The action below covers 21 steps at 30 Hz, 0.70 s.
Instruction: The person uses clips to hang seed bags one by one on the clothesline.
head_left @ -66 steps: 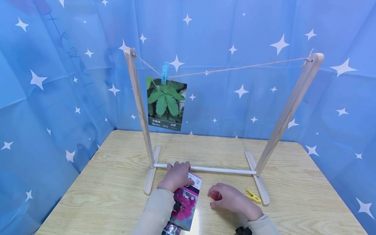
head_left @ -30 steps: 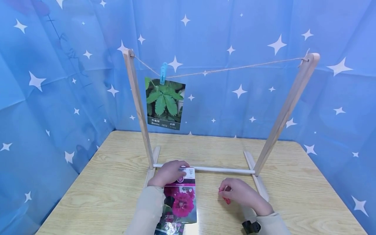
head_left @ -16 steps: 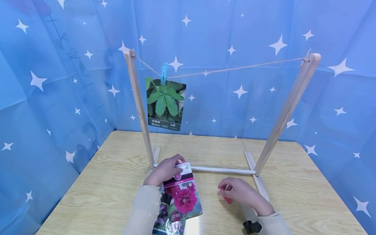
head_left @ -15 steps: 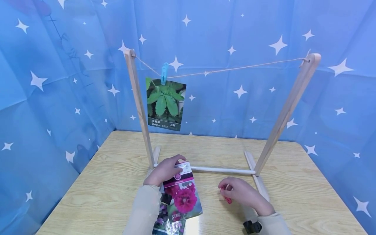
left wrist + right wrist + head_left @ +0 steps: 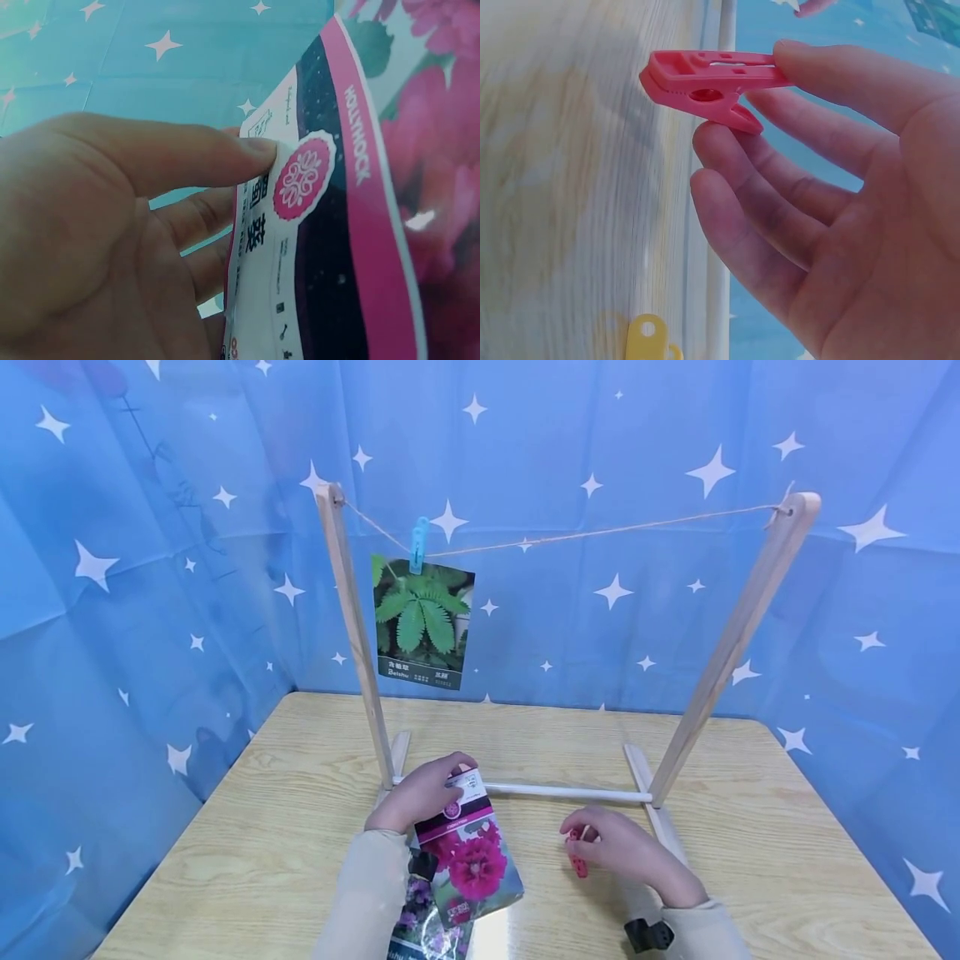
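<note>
My left hand [image 5: 423, 792] pinches the top edge of a hollyhock seed packet [image 5: 474, 864], with the thumb on the printed front and fingers behind, as the left wrist view shows. Magenta flowers cover the packet's lower part, and it tilts slightly. Partly beneath it lies another packet with purple flowers [image 5: 416, 914]. To the right, my right hand [image 5: 618, 847] holds a red clothespin [image 5: 709, 86] by its handle ends between thumb and fingers. The clothespin's nose points away from the palm, with nothing in it.
A wooden stand with two posts [image 5: 731, 652] carries a sagging string [image 5: 600, 532]. From it hangs a green-leaf packet [image 5: 423, 622], clipped by a blue clothespin [image 5: 418, 545]. A white crossbar [image 5: 562, 791] joins the feet. A yellow clothespin [image 5: 646, 339] lies near the right hand.
My left hand has raised the hollyhock packet and shifted left, uncovering more of the purple-flower packet. My right hand has moved right with the red clothespin, covering the yellow one in the head view.
</note>
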{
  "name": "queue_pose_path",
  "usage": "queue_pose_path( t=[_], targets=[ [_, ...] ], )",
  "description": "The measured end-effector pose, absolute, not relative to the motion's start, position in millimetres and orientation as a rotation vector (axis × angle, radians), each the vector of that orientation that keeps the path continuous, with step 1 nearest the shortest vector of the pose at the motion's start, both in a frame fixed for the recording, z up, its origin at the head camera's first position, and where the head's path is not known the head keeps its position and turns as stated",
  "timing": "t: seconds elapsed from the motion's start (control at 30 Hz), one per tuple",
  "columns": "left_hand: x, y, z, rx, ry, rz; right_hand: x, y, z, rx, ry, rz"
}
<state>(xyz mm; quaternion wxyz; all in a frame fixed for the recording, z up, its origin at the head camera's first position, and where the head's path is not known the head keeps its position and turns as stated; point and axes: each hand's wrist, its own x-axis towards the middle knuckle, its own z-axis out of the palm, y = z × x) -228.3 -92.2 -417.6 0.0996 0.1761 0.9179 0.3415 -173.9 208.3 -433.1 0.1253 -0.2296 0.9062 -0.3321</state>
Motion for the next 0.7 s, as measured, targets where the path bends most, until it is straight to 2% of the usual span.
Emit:
queue_pose_path(
  t=[0.7],
  targets=[
    [-230, -96, -416, 0.556, 2.697, 1.151, -176, 219, -430, -0.564, 2.714, -0.976]
  ],
)
